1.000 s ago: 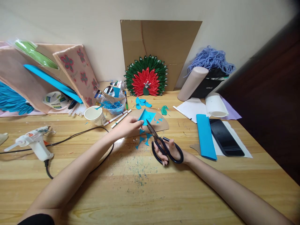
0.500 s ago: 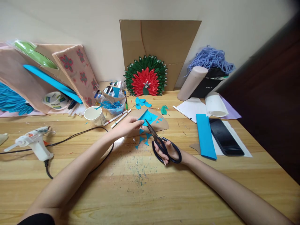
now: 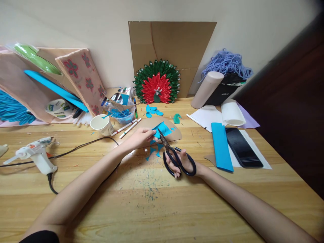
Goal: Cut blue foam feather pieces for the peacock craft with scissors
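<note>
While my forearms stretch out over the paint-flecked bench [image 3: 152, 209], my right hand [image 3: 184, 162] has its fingers [image 3: 177, 170] threaded through the black loops of the scissors [image 3: 174, 157], clenched around the handles. The blades point away from me and up to the left, and their tips now sit in the blue paper piece [image 3: 162, 129]. A second ago the blades lay a little lower on the sheet; they have since crept forward, so I judge the cut to be partway through the paper rather than finished. My left hand [image 3: 140, 137] pinches the near left edge of that blue piece, holding it just above a brown cardboard shape [image 3: 174, 133] lying flat on the bench. It has barely shifted, only steadying the sheet. Small blue offcuts [image 3: 155, 150] lie between my two hands, as they did before.

Further left, a white glue gun [image 3: 35, 156] rests on its side with its black cord [image 3: 83, 145] curling toward my left arm, and a paper cup [image 3: 102, 124] stands beside two markers [image 3: 129, 127]. To the right lie a folded blue sheet [image 3: 221, 145] and a dark phone [image 3: 243, 147]. Against the wall, a red and green peacock craft [image 3: 157, 82] leans on a cardboard panel [image 3: 174, 44].
</note>
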Tool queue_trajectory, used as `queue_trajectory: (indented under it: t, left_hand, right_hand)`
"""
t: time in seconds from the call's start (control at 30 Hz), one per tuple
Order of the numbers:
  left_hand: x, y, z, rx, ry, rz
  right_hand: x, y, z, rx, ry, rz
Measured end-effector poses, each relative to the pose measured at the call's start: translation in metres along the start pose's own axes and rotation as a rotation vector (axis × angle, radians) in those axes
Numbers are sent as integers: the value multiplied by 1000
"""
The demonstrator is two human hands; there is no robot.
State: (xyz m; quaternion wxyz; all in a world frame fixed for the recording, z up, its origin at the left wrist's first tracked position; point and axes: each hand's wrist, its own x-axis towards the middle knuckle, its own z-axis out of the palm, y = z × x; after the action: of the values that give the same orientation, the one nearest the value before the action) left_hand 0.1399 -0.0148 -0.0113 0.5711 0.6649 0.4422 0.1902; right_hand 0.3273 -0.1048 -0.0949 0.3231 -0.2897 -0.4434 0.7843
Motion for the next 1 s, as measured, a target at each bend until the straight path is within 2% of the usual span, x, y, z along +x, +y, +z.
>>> queue_trajectory:
  t: [0.23, 0.5, 0.67, 0.8, 1.0]
  left_hand:
    - [2, -3, 1, -46, -4, -4]
    - [0, 0, 3, -86, 29, 0]
    - [-1, -2, 5, -99, -6, 21]
    - [-1, -6, 6, -133, -54, 17]
    - [1, -10, 5, -171, -32, 1]
  right_hand:
    - [10, 12, -9, 156, -91, 29]
    - [4, 1, 3, 25, 42, -44]
    - [2, 7, -4, 40, 6, 12]
    - [2, 10, -6, 38, 29, 15]
    - [5, 6, -1, 38, 36, 14]
